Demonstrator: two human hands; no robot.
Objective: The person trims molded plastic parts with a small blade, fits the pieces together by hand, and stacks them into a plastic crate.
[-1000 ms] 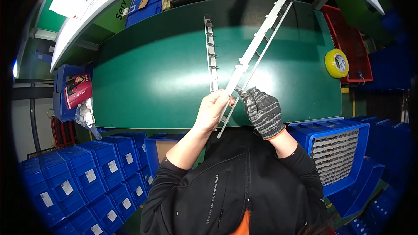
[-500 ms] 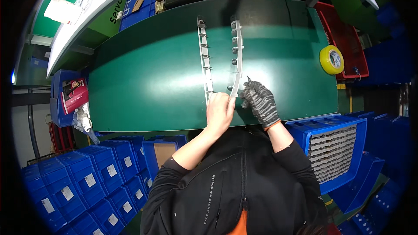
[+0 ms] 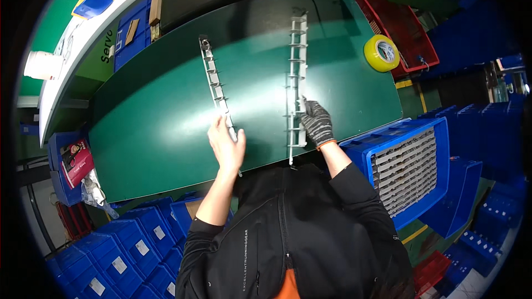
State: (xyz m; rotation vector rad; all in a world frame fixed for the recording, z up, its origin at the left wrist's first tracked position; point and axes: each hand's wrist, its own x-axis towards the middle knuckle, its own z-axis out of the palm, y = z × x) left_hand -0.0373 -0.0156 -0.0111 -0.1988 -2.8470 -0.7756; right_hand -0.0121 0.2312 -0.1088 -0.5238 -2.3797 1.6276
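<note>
Two long, narrow light-grey plastic strips with dark crosswise clips lie lengthwise on the green tabletop. My bare left hand (image 3: 226, 145) is over the near part of the left strip (image 3: 215, 81), its fingers spread; whether they touch it is hard to tell. Farther right, my right hand (image 3: 317, 124), in a grey-black striped knit glove with an orange cuff, has its fingers closed at the right edge of the right strip (image 3: 302, 72). That strip runs nearly straight away from me, its ribs showing on the left side. The gloved fingertips are partly hidden.
A roll of yellow tape (image 3: 381, 53) stands at the table's right edge beside a red crate (image 3: 393, 27). To my near right, a blue crate (image 3: 354, 152) holds stacked grey strips. Blue bins (image 3: 119, 254) stand at lower left. A red packet (image 3: 77, 163) is beyond the left edge.
My left hand has left the right strip and moved left to the other one, its fingers opening. The right strip has turned, now showing its ribbed side. The whole view has shifted.
</note>
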